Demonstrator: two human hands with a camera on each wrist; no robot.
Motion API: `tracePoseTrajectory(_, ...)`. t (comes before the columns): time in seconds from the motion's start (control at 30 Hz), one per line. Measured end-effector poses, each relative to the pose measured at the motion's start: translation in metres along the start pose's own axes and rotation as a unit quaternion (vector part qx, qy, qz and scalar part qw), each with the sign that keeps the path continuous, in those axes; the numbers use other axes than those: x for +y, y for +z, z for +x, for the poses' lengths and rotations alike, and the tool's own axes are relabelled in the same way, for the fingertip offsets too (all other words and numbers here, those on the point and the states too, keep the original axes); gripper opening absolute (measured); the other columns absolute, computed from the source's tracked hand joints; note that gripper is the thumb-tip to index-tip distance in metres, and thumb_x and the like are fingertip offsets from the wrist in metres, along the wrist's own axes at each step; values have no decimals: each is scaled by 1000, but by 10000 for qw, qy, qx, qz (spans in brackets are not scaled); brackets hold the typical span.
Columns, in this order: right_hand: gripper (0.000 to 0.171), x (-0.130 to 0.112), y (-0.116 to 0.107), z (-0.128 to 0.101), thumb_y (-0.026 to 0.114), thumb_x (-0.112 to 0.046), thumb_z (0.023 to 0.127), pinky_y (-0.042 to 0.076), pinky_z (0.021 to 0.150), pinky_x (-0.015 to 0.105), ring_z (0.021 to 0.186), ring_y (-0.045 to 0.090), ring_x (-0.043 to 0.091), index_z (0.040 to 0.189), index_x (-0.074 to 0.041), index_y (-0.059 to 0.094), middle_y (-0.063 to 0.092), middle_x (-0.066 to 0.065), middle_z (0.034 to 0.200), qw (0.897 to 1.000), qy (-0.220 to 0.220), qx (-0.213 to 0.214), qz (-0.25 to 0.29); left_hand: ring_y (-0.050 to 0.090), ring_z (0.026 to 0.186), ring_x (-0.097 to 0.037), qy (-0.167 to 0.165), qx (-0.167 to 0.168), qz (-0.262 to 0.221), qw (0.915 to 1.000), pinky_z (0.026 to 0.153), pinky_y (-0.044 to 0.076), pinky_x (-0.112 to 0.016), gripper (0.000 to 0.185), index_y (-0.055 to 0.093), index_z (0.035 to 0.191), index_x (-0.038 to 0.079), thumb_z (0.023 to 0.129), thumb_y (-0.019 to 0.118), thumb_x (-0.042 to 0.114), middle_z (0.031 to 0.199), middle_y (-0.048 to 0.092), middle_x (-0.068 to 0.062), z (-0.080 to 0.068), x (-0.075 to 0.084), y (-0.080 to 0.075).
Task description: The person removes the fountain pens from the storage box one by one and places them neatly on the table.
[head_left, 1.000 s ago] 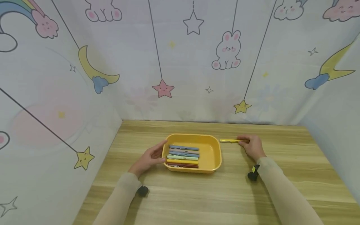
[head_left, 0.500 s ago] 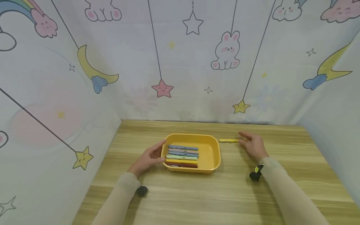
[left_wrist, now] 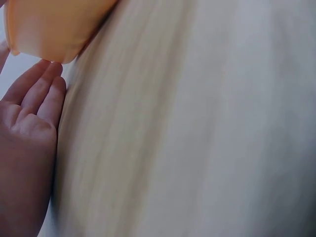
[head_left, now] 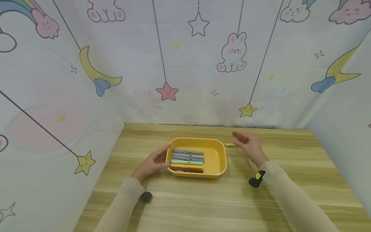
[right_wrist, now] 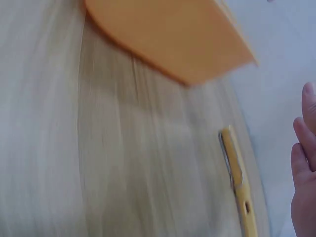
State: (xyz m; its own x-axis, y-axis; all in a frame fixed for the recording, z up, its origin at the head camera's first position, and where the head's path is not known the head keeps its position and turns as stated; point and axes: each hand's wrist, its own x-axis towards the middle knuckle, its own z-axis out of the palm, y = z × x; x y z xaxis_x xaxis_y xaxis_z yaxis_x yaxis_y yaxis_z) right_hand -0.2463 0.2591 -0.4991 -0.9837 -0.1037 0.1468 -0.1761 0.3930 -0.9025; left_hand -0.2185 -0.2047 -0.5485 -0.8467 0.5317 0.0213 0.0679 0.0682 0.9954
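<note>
A yellow tray (head_left: 217,158) sits mid-table and holds several coloured pens (head_left: 188,160) laid side by side. My left hand (head_left: 155,161) rests with straight fingers against the tray's left wall; the left wrist view shows its fingertips (left_wrist: 47,74) touching the tray's corner (left_wrist: 44,29). A yellow pen (head_left: 230,145) lies on the table just right of the tray, partly hidden by my right hand (head_left: 246,145). That hand hovers above it, fingers spread, holding nothing. The right wrist view shows the pen (right_wrist: 236,177) lying free beside the tray (right_wrist: 173,34).
The wooden table (head_left: 203,199) is walled in by cartoon-print fabric at the back and both sides. A small black device sits at each wrist (head_left: 256,178), (head_left: 146,196).
My right hand let go of the yellow pen, lifted off the table and moved left toward the tray. The pen stays where it was laid. The left hand has not moved.
</note>
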Motion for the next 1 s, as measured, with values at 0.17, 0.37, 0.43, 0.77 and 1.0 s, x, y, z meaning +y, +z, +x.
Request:
tracePoseTrajectory(0.17, 46, -17, 19, 2, 72, -4, 99, 57, 91, 17, 134, 59, 41, 144, -2, 63, 65, 21, 142, 9987, -90, -196, 455, 27, 158, -31, -9, -5, 14, 10000, 124, 31, -32, 83, 31, 167, 27, 99, 72, 4, 174, 24, -2, -1, -3, 0)
tracePoseTrajectory(0.37, 49, -35, 39, 2, 71, -2, 100, 59, 94, 24, 137, 54, 46, 147, 2, 58, 59, 25, 147, 9943, -157, -588, 872, 27, 158, -32, 29, -44, 5, 10000, 120, 34, -24, 83, 30, 168, 26, 99, 72, 4, 174, 23, -4, -1, -4, 0)
tracePoseTrajectory(0.43, 50, -41, 44, 3, 70, -2, 100, 58, 97, 25, 138, 55, 44, 148, 1, 58, 59, 23, 148, 9934, -165, -684, 907, 27, 158, -32, 34, -35, 2, 10000, 120, 34, -24, 83, 30, 168, 25, 99, 72, 4, 174, 24, -4, 0, -4, 0)
tracePoseTrajectory(0.77, 46, -61, 73, 5, 72, -3, 99, 55, 105, 36, 134, 61, 34, 144, -6, 64, 64, 13, 145, 9925, -94, -1104, 520, 28, 158, -32, 84, -30, -20, 10000, 121, 33, -26, 84, 30, 167, 25, 98, 72, 3, 174, 24, -4, 1, -4, -2)
tracePoseTrajectory(1.0, 47, -62, 89, 7, 72, -9, 101, 52, 109, 38, 137, 60, 30, 147, -6, 62, 63, 10, 147, 9857, -215, -1661, 169, 29, 158, -30, 54, -9, -17, 10000, 124, 30, -33, 84, 32, 167, 27, 98, 73, 4, 174, 26, -2, 1, -5, -2)
